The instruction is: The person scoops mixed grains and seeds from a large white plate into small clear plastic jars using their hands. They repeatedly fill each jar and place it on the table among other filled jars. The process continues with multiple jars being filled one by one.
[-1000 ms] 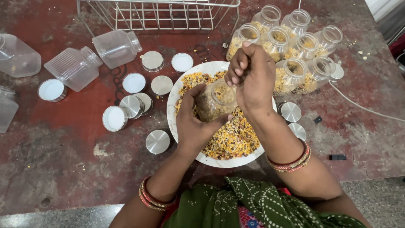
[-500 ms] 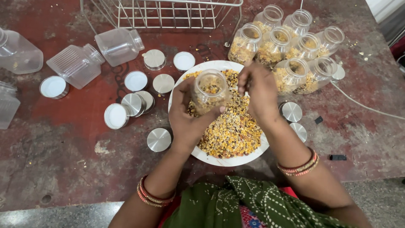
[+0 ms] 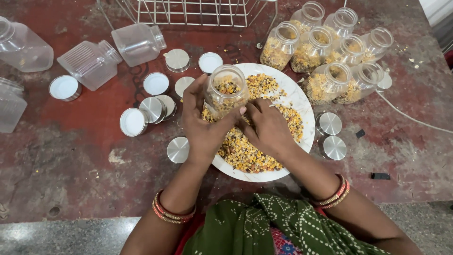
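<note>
The left hand (image 3: 204, 123) is wrapped around a small clear plastic jar with an open mouth (image 3: 225, 92), held upright over the near-left part of a round white plate (image 3: 306, 113) and already part-filled with mixed grain. The right hand (image 3: 266, 127) lies palm down, fingers curled, in the heap of yellow, orange and dark mixed lentils (image 3: 257, 141) on that plate; whether it has closed on a pinch of them cannot be told.

To do this well, the jar's mouth is best kept over the plate, so that anything dropped falls back on the heap and not on the worn red bench (image 3: 71, 156). A closed scoop lifted straight to the rim would likely spill less than a loose handful.

Room is tight on the far right: a cluster of filled, lidless clear jars (image 3: 330, 52) stands touching the plate's far edge, and a wide swing of the right elbow could tip one. Two round steel lids (image 3: 330, 134) lie just beside the plate on the right, more lids (image 3: 151, 106) are scattered on the left, and empty clear jars on their sides (image 3: 89, 63) lie farther left. A wire rack (image 3: 198, 12) stands at the far edge. The near-left bench offers the most free surface.
</note>
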